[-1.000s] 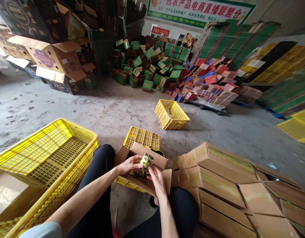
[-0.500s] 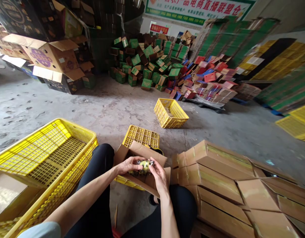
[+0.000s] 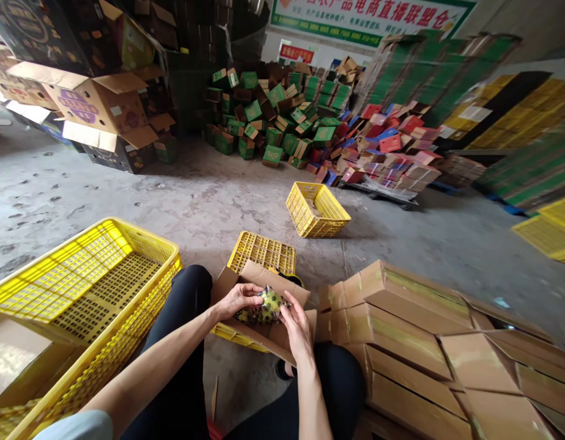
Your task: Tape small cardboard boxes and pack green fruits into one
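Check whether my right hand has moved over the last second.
Yes, your right hand moved slightly right and toward the far flap of the open cardboard carton.

My view came from one camera worn on my head, looking forward and down along my bare forearms [image 3: 167,348]. From above my lap, it caught my left hand [image 3: 239,300] and right hand [image 3: 296,327] at close range, just below the middle, over the open carton [image 3: 276,279] between my knees [image 3: 193,284]. Beyond them it took in the floor [image 3: 204,201], reaching as far as the wall banner [image 3: 369,24], which looked slanted and was cut by the top edge.
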A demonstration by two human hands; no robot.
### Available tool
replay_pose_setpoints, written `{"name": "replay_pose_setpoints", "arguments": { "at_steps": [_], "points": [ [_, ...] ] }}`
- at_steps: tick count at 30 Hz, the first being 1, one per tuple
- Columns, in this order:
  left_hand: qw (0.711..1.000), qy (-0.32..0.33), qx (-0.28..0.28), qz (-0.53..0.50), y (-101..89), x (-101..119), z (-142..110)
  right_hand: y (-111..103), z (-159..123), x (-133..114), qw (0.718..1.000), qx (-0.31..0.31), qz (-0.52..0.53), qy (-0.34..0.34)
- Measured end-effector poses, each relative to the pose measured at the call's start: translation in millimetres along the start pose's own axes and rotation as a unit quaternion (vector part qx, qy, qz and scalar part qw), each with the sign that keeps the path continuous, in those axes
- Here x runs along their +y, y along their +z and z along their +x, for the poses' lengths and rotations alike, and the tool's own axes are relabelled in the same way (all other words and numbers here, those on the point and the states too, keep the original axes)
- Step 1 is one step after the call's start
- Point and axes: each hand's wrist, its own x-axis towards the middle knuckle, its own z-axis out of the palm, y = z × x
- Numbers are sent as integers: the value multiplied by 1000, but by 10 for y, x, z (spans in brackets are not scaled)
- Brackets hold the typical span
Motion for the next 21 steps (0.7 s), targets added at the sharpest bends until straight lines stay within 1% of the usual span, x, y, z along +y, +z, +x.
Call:
{"name": "replay_pose_setpoints", "arguments": {
  "at_steps": [3,6,14,18,21],
  "points": [
    [1000,14,9,11,23,64,-16,29,-36,-33,999,-37,-18,12],
    [999,17,20,22,33,101,-24,59,-54,-47,998,-61,-26,21],
    [998,25,25,56,12,73,-15,146,-59,-35,996,-89,-7,27],
    [996,38,24,73,-5,61,-10,166,-67,-57,993,-115,-17,20],
    [997,30,11,70,2,61,-17,145,-57,-33,992,-120,-35,12]
  ]
}}
